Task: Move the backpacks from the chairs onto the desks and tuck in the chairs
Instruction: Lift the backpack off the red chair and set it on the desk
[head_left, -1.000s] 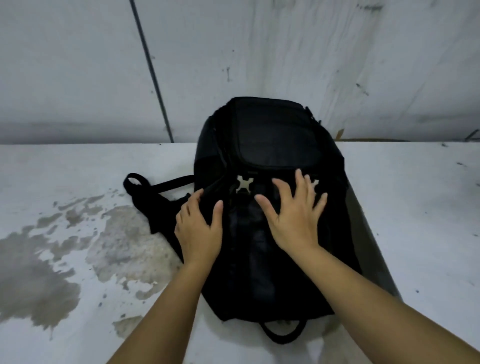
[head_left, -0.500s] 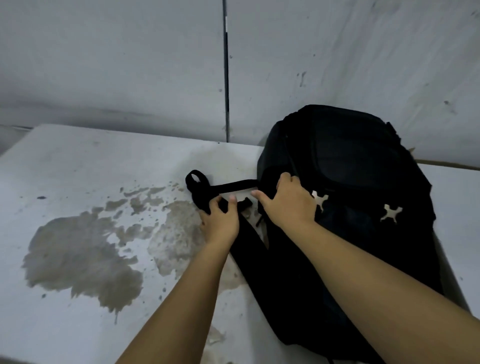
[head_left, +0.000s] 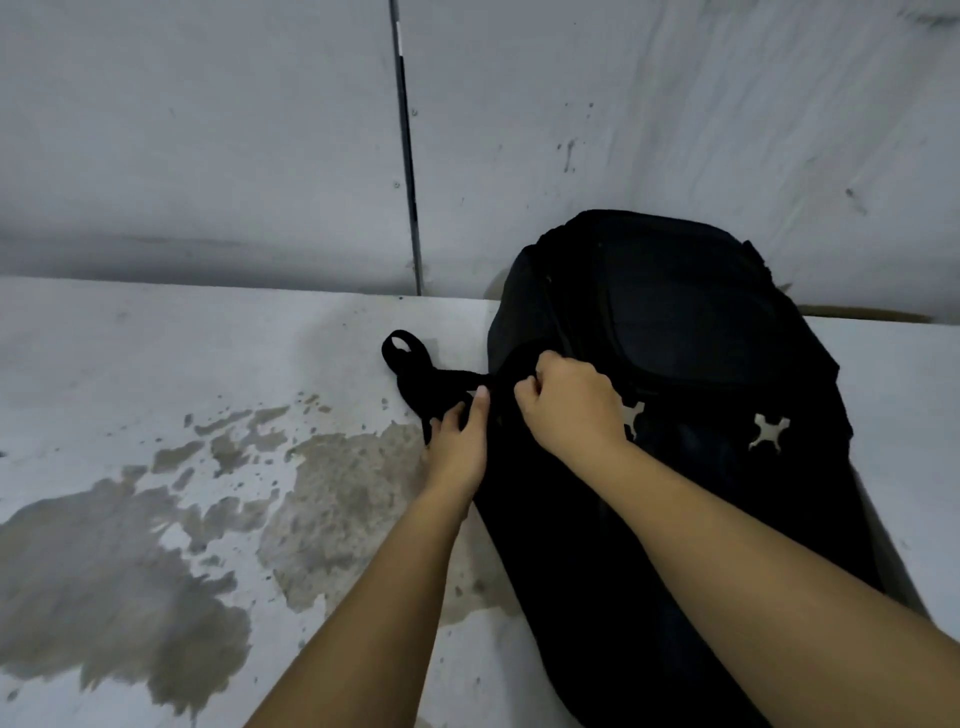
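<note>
While both hands work its loose black webbing strap (head_left: 415, 371), one black fabric backpack (head_left: 675, 415) already flat on stained white desk (head_left: 156, 364) against wall: left hand (head_left: 457, 447) pinching strap, right hand (head_left: 571, 405) clenched on bag's edge; no chair visible, tucking apparently pending.

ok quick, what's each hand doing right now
left hand: closed on the backpack strap
right hand: closed on the black backpack, at its left side
</note>
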